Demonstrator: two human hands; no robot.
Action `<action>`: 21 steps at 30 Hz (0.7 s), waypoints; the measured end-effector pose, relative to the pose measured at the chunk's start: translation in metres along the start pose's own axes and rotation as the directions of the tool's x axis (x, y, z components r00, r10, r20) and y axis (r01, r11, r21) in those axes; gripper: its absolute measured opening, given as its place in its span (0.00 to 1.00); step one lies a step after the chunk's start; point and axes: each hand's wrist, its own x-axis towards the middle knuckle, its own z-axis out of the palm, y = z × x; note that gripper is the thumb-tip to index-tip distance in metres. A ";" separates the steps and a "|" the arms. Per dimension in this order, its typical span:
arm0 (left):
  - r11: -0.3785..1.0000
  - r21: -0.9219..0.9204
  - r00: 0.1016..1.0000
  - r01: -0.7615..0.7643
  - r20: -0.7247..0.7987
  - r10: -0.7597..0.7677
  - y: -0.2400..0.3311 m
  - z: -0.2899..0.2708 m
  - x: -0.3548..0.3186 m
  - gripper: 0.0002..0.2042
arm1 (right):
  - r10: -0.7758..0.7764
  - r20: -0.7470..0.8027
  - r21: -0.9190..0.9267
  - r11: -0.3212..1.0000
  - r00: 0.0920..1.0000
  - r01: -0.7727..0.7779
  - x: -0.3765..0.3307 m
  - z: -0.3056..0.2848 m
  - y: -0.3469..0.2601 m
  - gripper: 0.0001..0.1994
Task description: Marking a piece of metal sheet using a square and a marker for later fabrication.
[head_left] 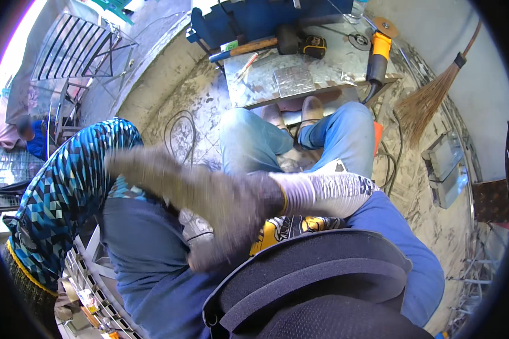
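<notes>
My right hand (209,198), in a grey-brown knit glove with a white arm sleeve (328,195) behind it, reaches across my body to the left. It is blurred by motion, but its fingers look stretched out with the thumb apart. The fingertips overlap the blue patterned sleeve (68,181) on my bent left arm; whether they touch it I cannot tell. My left hand (31,296), in a dark glove with a yellow-edged cuff, lies at the lower left rim, its fingers hidden. A dark padded curved piece (316,271) covers the lower middle.
Beyond my knees is a low metal-topped bench (243,90) with a hammer (246,48), a tape measure (314,47), a marker (247,66) and a yellow angle grinder (380,48). A broom (430,96) leans at right near metal pieces (447,169). A person (34,135) is far left.
</notes>
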 end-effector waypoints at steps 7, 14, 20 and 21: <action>0.999 -0.031 1.000 0.016 0.003 -0.016 0.011 0.003 -0.003 0.10 | 0.111 0.084 0.215 0.968 0.990 -0.127 0.010 -0.006 -0.005 0.55; 0.994 -0.102 0.999 0.040 0.007 -0.039 0.023 0.016 -0.011 0.10 | 0.231 0.163 0.400 0.873 0.959 -0.278 0.004 -0.006 -0.022 0.55; 0.983 -0.180 0.999 0.043 0.002 -0.043 0.035 0.035 -0.012 0.09 | 0.316 0.222 0.528 0.756 0.922 -0.386 0.012 -0.013 -0.022 0.56; 0.981 -0.190 0.999 0.046 0.006 -0.046 0.037 0.036 -0.013 0.09 | 0.326 0.234 0.552 0.731 0.916 -0.402 0.012 -0.012 -0.024 0.56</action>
